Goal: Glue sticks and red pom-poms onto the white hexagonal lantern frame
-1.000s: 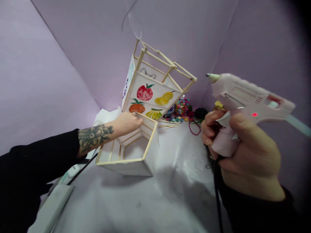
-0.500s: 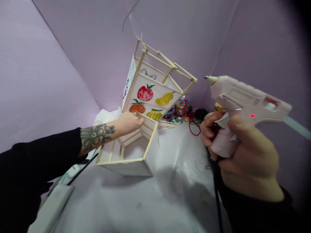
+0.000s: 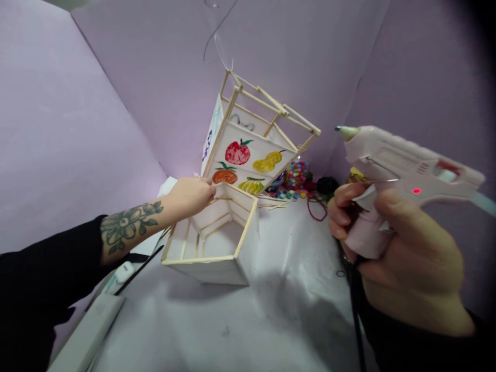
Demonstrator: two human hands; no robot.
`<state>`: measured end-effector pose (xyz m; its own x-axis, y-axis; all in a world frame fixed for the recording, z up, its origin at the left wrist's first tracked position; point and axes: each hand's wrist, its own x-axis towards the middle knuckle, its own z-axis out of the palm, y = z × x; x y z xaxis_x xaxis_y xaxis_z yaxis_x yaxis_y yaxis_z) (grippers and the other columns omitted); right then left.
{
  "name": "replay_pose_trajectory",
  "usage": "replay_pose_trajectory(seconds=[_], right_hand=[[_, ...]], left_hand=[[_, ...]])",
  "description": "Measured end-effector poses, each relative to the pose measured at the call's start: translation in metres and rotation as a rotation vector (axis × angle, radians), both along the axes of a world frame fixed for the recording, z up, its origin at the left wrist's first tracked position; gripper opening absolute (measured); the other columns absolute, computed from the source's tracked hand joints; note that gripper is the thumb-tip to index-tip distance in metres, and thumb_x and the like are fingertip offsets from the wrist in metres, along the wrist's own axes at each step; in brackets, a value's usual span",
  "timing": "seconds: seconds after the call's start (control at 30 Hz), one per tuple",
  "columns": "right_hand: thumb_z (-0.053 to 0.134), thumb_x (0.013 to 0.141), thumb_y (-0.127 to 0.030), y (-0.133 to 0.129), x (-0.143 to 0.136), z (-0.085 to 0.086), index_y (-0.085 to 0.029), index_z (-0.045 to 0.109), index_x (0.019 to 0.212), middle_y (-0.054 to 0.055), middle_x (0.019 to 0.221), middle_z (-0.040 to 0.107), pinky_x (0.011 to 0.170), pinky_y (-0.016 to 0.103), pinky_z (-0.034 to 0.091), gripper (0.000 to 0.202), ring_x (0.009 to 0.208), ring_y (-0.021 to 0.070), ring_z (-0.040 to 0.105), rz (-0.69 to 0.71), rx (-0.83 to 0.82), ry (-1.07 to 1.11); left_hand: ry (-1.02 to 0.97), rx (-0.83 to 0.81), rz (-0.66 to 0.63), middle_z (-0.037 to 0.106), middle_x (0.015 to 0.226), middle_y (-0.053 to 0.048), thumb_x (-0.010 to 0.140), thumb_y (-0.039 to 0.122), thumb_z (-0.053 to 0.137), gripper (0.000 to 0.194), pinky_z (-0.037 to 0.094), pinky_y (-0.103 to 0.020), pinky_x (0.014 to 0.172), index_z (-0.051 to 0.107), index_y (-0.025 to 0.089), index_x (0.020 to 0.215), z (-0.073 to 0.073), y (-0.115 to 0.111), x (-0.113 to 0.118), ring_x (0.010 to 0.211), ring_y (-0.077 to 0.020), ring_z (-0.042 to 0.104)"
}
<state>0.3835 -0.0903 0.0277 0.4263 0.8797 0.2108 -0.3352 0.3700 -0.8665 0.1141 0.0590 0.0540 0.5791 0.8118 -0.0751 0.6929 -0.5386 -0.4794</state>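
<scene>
My right hand (image 3: 411,253) grips a pale pink hot glue gun (image 3: 391,155) by its handle. A red light glows on its side, and its nozzle points left. A whitish glue stick sticks out of its back end. My left hand (image 3: 189,195) is at the back left rim of an open white box (image 3: 207,260) with wooden stick edging. Its fingers are closed, and what they hold, if anything, is hidden. Behind the box leans a stick-framed lantern (image 3: 248,173) with painted fruit on its panel, its top frame tilted to the right.
Pompoms in a jar (image 3: 297,173), paint pots (image 3: 284,195), loose wooden sticks (image 3: 281,204) and dark red yarn (image 3: 318,209) lie at the back. A white power strip (image 3: 91,330) and plug (image 3: 124,272) are at the left. A wire (image 3: 217,31) rises above the lantern.
My left hand has moved left along the box's back rim. The glue gun stays in my right hand. The whole view has shifted slightly.
</scene>
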Motion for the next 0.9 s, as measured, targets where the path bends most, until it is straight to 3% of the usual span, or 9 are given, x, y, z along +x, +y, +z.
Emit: replay_pose_trajectory(seconds=[0.13,0.3,0.5,0.9], right_hand=[[0.081,0.068,-0.048,0.0,0.001,-0.002,-0.022,0.071,0.076,0.003,0.071,0.054,0.035,0.026,0.033,0.028,0.055,0.0153,0.047,0.025,0.011,0.003],[0.08,0.068,-0.046,0.001,0.001,-0.003,-0.022,0.071,0.077,0.002,0.072,0.055,0.035,0.025,0.032,0.026,0.056,0.0147,0.047,0.027,0.016,0.01],[0.078,0.069,-0.046,0.0,0.0,-0.001,-0.02,0.07,0.076,0.002,0.069,0.055,0.035,0.024,0.034,0.028,0.054,0.0138,0.048,0.01,0.006,-0.013],[0.08,0.065,-0.045,0.0,-0.001,0.0,-0.019,0.068,0.081,0.001,0.075,0.058,0.033,0.024,0.038,0.033,0.053,0.0134,0.05,-0.02,0.026,0.019]], left_hand=[[0.044,-0.009,-0.012,0.071,0.093,-0.011,0.097,0.021,0.05,0.029,0.039,-0.029,0.057,0.075,0.015,0.084,-0.008,0.001,0.004,0.079,-0.0227,0.069],[0.116,0.012,-0.166,0.072,0.101,-0.013,0.093,0.008,0.049,0.026,0.043,-0.029,0.058,0.074,0.013,0.096,-0.014,0.005,0.011,0.081,-0.0224,0.07],[0.156,0.01,-0.315,0.072,0.077,-0.013,0.087,0.002,0.054,0.022,0.046,-0.03,0.055,0.074,0.011,0.085,-0.026,0.011,0.021,0.074,-0.0247,0.071],[0.112,0.033,-0.321,0.075,0.08,-0.013,0.087,0.003,0.058,0.018,0.049,-0.031,0.056,0.073,0.01,0.081,-0.035,0.019,0.023,0.076,-0.0263,0.074]])
